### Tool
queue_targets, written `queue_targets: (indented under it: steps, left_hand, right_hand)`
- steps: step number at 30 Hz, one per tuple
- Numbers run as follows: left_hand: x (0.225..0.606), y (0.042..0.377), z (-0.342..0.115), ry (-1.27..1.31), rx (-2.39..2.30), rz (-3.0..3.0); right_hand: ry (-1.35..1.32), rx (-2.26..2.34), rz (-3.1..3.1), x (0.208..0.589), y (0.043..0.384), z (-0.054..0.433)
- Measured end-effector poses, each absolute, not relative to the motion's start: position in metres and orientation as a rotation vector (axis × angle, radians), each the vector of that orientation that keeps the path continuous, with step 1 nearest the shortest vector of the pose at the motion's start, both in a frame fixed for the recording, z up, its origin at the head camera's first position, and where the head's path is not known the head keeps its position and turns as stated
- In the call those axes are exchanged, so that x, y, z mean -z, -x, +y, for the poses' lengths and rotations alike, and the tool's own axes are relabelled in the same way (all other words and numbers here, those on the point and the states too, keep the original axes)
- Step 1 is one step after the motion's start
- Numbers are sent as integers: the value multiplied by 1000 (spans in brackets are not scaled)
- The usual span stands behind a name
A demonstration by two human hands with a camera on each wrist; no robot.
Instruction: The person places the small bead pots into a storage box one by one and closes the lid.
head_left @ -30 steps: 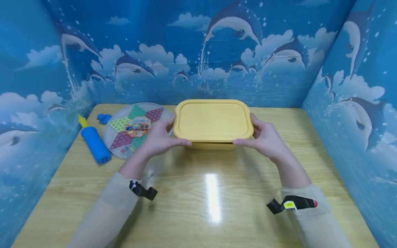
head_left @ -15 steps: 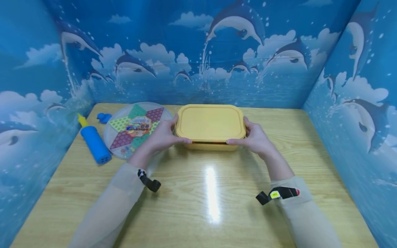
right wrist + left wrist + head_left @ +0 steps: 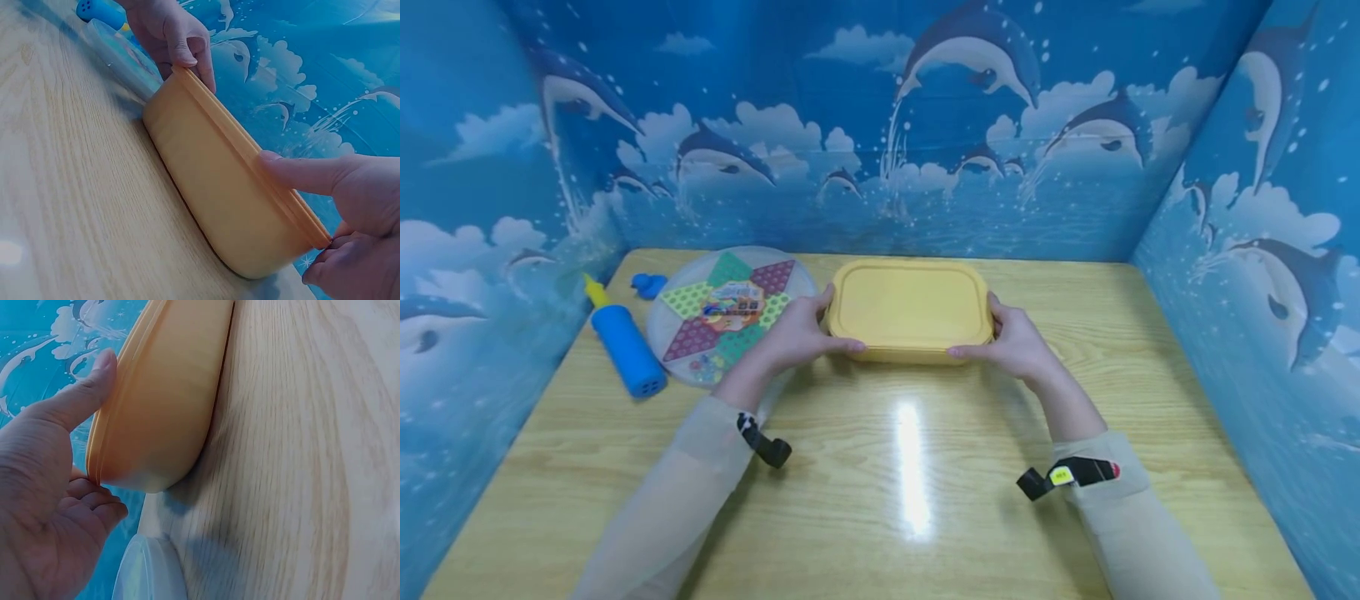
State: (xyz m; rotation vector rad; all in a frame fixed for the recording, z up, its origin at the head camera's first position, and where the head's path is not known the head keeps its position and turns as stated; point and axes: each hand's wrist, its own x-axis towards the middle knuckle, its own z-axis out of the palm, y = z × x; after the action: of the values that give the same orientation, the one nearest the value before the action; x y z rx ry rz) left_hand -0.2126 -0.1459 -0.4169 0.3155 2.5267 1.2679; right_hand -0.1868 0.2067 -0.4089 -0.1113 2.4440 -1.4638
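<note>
A yellow rectangular lid [image 3: 912, 304] with rounded corners sits level on a matching plastic storage box [image 3: 200, 169] near the back of the table. My left hand [image 3: 796, 337] holds the lid's left end, thumb on the front rim and fingers curled at the end. At the opposite end my right hand [image 3: 1018, 340] grips the rim the same way. Both wrist views show the lid's rim [image 3: 103, 434] against the top of the box wall, with no gap visible along the near side. The box's contents are hidden.
Left of the box lies a round Chinese checkers board [image 3: 700, 321] under a clear cover, close to my left hand. Beyond it are a blue hand pump [image 3: 628, 350] with a yellow nozzle and a small blue object [image 3: 649, 286]. Dolphin-print curtains [image 3: 880, 125] border the wooden table [image 3: 850, 483].
The lid has come down from a raised, slightly tilted position onto the box, and the dark gap at the front has closed. Both hands moved down with it, the right one also leftward.
</note>
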Motion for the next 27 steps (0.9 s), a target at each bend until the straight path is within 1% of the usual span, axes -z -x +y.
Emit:
queue_targets:
  steps: [7, 11, 17, 20, 27]
  left_hand:
    - [415, 209, -144, -331, -1207, 2563]
    - [413, 207, -144, -352, -1157, 2605]
    - [409, 202, -142, -498, -1035, 2698]
    - [410, 200, -140, -540, -913, 2741]
    - [413, 192, -138, -525, -768, 2804]
  right_hand:
    - [131, 1468, 2431, 410, 184, 209]
    - [166, 1382, 2555, 412, 184, 215]
    - [439, 1124, 2761, 416, 185, 224]
    - [524, 983, 2781, 417, 185, 223]
    - [496, 762, 2783, 419, 183, 218]
